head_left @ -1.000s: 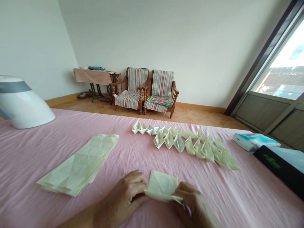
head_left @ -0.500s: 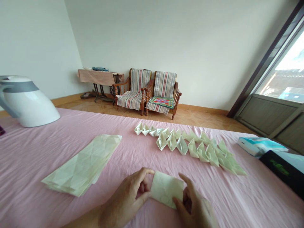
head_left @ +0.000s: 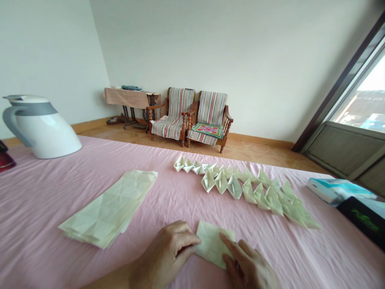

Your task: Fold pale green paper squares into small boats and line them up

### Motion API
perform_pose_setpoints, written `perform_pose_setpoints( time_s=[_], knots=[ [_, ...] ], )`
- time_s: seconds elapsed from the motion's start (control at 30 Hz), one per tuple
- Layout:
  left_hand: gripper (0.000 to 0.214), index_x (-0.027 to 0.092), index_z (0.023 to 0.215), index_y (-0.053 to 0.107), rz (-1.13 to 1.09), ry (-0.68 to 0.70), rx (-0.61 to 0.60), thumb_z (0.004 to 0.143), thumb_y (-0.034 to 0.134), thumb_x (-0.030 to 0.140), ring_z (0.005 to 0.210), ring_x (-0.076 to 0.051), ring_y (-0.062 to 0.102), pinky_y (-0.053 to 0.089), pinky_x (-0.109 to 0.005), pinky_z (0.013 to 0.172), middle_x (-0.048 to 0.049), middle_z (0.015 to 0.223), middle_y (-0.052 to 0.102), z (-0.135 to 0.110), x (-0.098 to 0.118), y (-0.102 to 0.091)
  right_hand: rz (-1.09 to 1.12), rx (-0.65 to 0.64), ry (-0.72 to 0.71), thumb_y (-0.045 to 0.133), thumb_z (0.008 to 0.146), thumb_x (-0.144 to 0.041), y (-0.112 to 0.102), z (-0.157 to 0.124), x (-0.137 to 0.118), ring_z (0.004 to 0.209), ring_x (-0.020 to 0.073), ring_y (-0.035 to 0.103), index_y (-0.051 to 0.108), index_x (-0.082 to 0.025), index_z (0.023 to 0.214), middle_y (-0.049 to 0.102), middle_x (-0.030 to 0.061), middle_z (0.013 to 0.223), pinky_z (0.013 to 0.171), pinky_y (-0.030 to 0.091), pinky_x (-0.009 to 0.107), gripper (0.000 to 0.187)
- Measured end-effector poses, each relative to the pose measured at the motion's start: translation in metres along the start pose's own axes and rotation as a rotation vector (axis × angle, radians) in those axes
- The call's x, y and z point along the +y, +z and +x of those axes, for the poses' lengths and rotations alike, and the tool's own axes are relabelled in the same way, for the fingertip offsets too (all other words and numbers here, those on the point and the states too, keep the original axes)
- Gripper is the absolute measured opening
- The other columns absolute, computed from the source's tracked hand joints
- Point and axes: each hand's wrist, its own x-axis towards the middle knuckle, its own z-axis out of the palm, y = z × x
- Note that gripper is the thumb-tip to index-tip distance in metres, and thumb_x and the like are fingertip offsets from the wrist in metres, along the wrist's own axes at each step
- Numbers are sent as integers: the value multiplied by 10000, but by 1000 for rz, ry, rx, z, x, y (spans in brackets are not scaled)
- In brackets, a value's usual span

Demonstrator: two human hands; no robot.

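A small folded square of pale paper (head_left: 210, 241) lies on the pink cloth between my hands. My left hand (head_left: 174, 249) pinches its left edge between thumb and fingers. On the right side, my right hand (head_left: 246, 257) has its index finger stretched over the top of the paper and its thumb at the lower right edge. To the left rests a stack of creased pale paper sheets (head_left: 110, 208). Beyond my hands, folded paper boats (head_left: 221, 181) stand in two rows that run toward the right.
A white and grey jug (head_left: 51, 128) stands at the left, with a dark red object (head_left: 6, 160) beside it. At the right lie a blue and white packet (head_left: 339, 190) and a black box (head_left: 361, 220). Two wooden armchairs (head_left: 207, 116) stand past the table's far edge.
My left fingers have closed together on the paper's left edge. My right index finger has come down from the top right corner onto the paper. The view has shifted slightly left.
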Motion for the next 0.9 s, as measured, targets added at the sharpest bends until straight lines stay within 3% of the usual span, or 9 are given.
perform_pose_setpoints(
  time_s=[0.3,0.63,0.8,0.9],
  knots=[
    [155,192,892,703,27,-26,-27,899,593,83,825,-140,597,454,-199,749,-13,848,613,1,3,0,-40,-85,8,227,1009,-411,4,-3,4,607,166,646,655,-215,1131,639,33,735,558,474,258,486],
    [207,189,867,691,68,2,-4,847,590,9,851,-122,624,489,-182,783,-4,906,613,1,7,-1,-65,-78,14,201,1009,-388,6,-2,4,567,155,629,682,-213,1084,647,46,732,545,464,243,517],
    [251,214,976,704,168,114,79,842,598,29,1029,-176,645,495,-268,944,-32,1126,684,2,7,0,-59,-85,-2,225,1006,-381,7,-3,6,581,156,634,664,-205,1106,654,47,737,568,475,248,483],
    [270,204,1008,697,236,138,71,831,599,25,1049,-196,651,510,-313,958,-45,1165,687,2,6,0,-54,-82,-15,258,996,-348,7,-2,6,584,155,636,649,-212,1113,653,40,737,563,476,246,430]
  ],
)
